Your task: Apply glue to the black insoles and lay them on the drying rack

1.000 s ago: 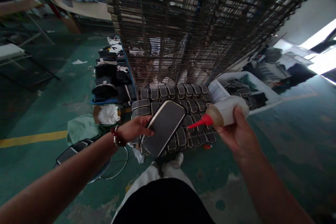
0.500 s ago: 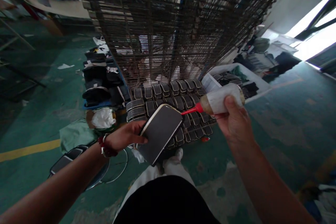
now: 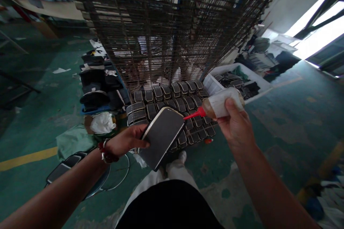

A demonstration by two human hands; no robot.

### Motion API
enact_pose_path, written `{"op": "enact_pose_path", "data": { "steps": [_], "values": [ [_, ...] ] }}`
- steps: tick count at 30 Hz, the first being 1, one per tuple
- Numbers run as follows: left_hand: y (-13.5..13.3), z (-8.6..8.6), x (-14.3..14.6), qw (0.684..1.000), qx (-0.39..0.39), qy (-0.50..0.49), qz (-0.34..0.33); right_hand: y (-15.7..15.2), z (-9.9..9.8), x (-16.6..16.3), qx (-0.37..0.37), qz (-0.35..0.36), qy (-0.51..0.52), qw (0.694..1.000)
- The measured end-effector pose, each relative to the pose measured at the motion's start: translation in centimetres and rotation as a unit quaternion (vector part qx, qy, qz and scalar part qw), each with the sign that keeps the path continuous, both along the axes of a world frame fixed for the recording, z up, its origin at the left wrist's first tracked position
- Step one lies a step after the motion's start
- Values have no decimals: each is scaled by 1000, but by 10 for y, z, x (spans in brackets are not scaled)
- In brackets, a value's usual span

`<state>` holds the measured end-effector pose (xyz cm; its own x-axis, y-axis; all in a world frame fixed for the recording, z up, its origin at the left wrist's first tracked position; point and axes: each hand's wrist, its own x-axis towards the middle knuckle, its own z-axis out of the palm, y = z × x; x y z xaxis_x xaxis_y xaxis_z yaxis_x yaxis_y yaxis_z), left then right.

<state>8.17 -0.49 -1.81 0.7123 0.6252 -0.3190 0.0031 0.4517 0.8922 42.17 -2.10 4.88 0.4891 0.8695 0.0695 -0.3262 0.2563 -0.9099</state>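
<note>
My left hand (image 3: 128, 139) grips a dark rectangular pad with a pale rim (image 3: 161, 136), tilted with its face toward me. A white squeeze bottle with a red nozzle (image 3: 218, 104) lies sideways in my right hand (image 3: 236, 126), fingers wrapped round it. The red tip touches the pad's upper right corner. Below both hands, a low tray of several similar dark pads (image 3: 172, 105) sits at the foot of a tall wire rack (image 3: 166, 25).
A white bin of dark pieces (image 3: 236, 80) stands right of the rack. Stacked dark goods (image 3: 98, 78) and a white bag (image 3: 102, 123) lie to the left. A round stool with pads on it (image 3: 70, 170) stands by my left arm. My legs and shoes (image 3: 174, 164) are below.
The red nozzle has moved left from beside the pad until its tip meets the pad's upper right corner. The view has shifted slightly to the right.
</note>
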Motion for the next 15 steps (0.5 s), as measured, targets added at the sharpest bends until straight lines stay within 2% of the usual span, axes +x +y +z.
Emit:
{"op": "enact_pose_path", "data": {
  "steps": [15],
  "values": [
    [-3,-1,11,999,-30,-25,20,-10,-19,-6,-23,-26,51,998]
  ]
}}
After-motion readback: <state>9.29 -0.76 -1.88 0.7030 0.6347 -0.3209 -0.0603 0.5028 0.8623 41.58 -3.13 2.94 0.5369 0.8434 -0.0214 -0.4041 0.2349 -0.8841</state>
